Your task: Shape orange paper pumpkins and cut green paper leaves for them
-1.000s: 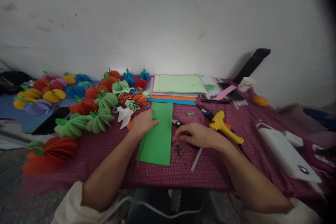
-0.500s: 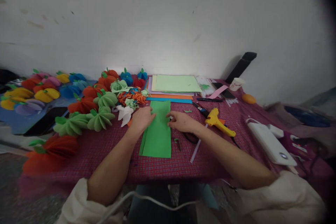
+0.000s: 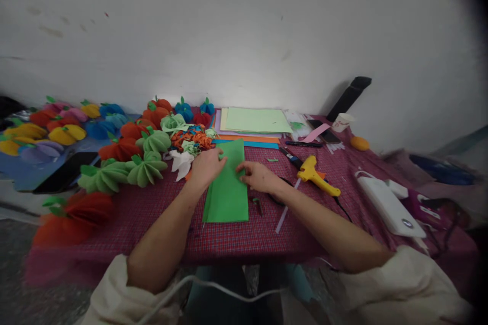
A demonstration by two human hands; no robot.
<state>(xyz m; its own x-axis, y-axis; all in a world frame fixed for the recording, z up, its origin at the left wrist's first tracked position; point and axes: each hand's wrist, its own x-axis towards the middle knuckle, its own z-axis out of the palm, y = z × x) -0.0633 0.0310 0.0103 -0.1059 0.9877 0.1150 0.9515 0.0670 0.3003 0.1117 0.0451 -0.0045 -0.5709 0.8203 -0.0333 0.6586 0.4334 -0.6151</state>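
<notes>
A folded bright green sheet point(image 3: 229, 198), felt or stiff paper, lies lengthwise before me, its layers slightly offset along the left edge. My left hand point(image 3: 207, 166) is closed on its left edge near the far end, thumb pointing inward. Opposite it, my right hand point(image 3: 257, 176) pinches the right edge with curled fingers. Between the hands the far part of the sheet looks slightly lifted and bent. Beside the right edge lies a small dark tool point(image 3: 258, 206), whose kind I cannot make out. A dark looped object under my right wrist is mostly hidden.
Paper pumpkins point(image 3: 147, 168) in several colours crowd the left side. Coloured sheets point(image 3: 259, 121) are stacked at the back, near shredded scraps point(image 3: 198, 137). To the right lie a yellow glue gun point(image 3: 314, 175), a glue stick point(image 3: 282, 219), a white power bank point(image 3: 387, 205) and a paper cup point(image 3: 342, 122).
The green sheet's far end has risen and shifted a little left. My right hand has moved slightly left with its edge; my left hand stays nearly in place.
</notes>
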